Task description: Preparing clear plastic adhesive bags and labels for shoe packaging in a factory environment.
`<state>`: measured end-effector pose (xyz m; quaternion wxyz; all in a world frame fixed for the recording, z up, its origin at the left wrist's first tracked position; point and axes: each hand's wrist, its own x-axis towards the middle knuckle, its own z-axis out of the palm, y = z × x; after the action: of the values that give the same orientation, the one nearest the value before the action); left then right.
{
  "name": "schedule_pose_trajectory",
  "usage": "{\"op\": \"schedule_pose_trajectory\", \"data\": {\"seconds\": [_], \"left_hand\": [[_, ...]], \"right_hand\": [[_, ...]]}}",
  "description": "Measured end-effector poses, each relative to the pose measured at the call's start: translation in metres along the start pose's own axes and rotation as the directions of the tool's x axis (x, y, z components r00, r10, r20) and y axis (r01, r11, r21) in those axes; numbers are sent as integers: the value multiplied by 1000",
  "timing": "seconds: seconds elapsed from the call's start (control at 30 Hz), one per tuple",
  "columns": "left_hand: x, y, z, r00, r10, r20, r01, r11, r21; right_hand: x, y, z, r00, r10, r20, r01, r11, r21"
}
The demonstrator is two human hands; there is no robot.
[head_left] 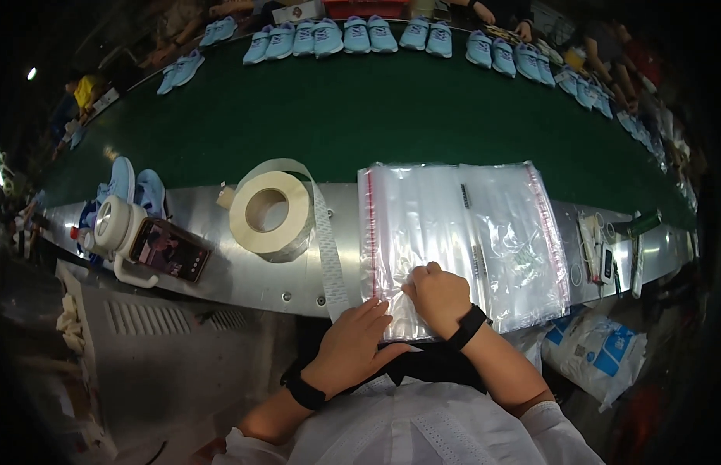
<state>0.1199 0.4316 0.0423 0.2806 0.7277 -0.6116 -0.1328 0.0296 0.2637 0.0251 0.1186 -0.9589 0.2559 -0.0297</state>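
Observation:
A stack of clear plastic bags (pixel 500 232) with red-striped edges lies in front of me, its near edge at my body. My right hand (pixel 439 301) is closed over the near left part, fingers curled into the top bag, and the film creases around them. Just left of it, my left hand (pixel 349 347) is at the near left corner, fingers stretched out and thumb apart. Its thumb tip reaches the bags' near edge. A cream roll of labels (pixel 242 225) stands to the left, and its printed strip (pixel 329 263) runs down toward my left hand.
Beyond the metal ledge (pixel 221 263) stretches a green belt (pixel 314 108) with light-blue shoes (pixel 368 35) along its far side, where other people work. A white bottle (pixel 116 225) and a phone (pixel 170 249) stand left. Small tools (pixel 600 252) lie right, above a white-blue sack (pixel 600 353).

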Motion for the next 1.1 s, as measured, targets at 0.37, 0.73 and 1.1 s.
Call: {"op": "schedule_pose_trajectory", "data": {"seconds": [0.37,0.73,1.1], "left_hand": [[86,-12,-14,924,-374,82,254,438,-863],[117,-30,14,648,-109,754,741,-141,-657],[6,-8,-30,859,-409,309,376,94,-922]], "right_hand": [[-29,33,-32,996,63,-66,-6,770,638],[-40,7,-50,975,-84,-204,166,888,428],[-25,-3,-24,911,-216,-352,322,905,277]]}}
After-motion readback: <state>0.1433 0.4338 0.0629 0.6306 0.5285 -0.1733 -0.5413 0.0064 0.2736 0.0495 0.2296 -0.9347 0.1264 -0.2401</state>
